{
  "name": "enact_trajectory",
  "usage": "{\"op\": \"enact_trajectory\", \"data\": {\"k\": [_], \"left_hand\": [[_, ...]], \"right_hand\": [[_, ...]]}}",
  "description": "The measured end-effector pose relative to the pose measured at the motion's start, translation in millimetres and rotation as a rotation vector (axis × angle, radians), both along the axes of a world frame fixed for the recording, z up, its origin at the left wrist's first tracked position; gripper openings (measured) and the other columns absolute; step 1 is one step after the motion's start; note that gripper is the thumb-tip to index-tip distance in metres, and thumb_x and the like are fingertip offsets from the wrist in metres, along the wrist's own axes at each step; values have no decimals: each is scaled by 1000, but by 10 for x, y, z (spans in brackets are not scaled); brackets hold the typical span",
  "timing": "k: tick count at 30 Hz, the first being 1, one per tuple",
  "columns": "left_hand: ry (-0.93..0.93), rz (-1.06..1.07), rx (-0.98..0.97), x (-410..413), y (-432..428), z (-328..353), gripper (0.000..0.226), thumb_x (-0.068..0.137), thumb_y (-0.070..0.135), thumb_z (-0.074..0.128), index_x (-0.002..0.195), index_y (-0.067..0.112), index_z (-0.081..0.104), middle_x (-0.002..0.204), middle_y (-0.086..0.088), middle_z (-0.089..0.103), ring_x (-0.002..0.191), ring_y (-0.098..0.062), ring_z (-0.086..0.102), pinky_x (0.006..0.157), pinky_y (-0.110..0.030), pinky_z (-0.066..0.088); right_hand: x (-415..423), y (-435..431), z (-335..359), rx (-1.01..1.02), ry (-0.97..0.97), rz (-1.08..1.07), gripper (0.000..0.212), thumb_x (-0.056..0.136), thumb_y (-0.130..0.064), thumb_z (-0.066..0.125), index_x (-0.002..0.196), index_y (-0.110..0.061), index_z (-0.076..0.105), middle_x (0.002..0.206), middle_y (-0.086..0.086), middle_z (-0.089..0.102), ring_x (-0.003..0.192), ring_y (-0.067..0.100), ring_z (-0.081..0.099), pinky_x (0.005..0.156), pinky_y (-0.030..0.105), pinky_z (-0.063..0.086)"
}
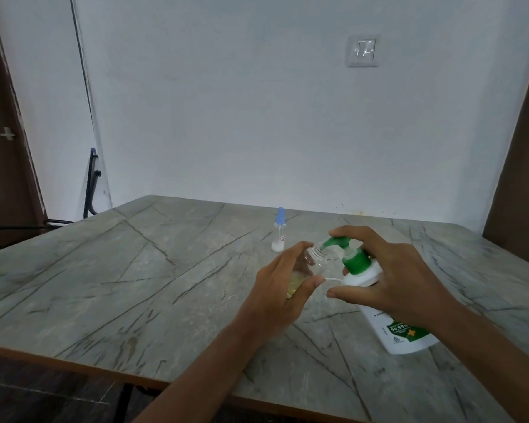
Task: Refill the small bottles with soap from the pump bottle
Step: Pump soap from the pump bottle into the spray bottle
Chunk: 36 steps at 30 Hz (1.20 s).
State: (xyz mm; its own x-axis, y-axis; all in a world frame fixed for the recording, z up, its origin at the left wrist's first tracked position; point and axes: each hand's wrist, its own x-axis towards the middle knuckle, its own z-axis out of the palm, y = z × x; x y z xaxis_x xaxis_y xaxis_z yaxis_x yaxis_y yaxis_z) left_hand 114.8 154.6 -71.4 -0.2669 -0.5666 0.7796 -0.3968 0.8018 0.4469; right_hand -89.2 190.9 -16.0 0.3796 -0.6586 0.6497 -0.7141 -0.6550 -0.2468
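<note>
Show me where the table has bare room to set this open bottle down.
Bare: the left half of the table, left of the left hand and capped bottle; also the far right corner behind the right hand. Crowded: the middle, around the open bottle and pump bottle.

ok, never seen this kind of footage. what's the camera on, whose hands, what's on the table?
There is no robot here. A single wide-angle camera is worn on a person's head and looks forward and down at their own bare hands. The left hand holds a small clear bottle with its cap off and a little yellowish liquid inside. The right hand grips the tilted white pump bottle, with a finger over its green pump head. The spout is aimed at the small bottle's open neck. Farther back on the grey marbled table stands a second small bottle with a blue cap.
</note>
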Motion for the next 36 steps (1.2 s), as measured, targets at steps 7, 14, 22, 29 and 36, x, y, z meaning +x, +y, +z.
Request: {"op": "enact_trajectory", "data": {"k": [7,14,22,29,36], "left_hand": [[-19,9,-11,13,-15,-13,46,92,43,55,133,25,43,115,15,56,102,5,55,86,-6,44],[-64,15,-27,6,-19,-22,44,93,37,58,132,23,44,115,12,55,98,9,53,83,-3,42],[-28,49,-31,3,-16,-8,45,93,35,56,133,16,47,113,14,54,99,15,50,85,-1,38],[-21,33,-23,-6,-7,-14,51,92,45,50,134,16,46,117,3,61,100,-4,58,86,-9,44],[-32,41,-10,3,1,-9,48,93,38,55,134,15,47,117,3,61,97,-3,58,86,-5,43]], "right_hand": [[-5,-41,5,27,-45,1,72,58,-61,83,119,-55,46,80,-12,72,63,6,69,57,27,58],[-21,-42,11,3,-99,36,61,54,-57,83,107,-48,55,78,-18,72,67,0,69,57,12,53],[2,-14,11,1,-11,6,76,60,-61,81,126,-53,43,84,-26,67,75,-4,66,66,9,50],[-3,5,0,-9,-9,11,78,61,-62,80,129,-51,43,86,-27,67,78,-4,66,68,9,50],[3,-18,7,-15,-51,10,72,57,-57,84,119,-51,48,81,-15,72,72,1,69,62,16,55]]}}
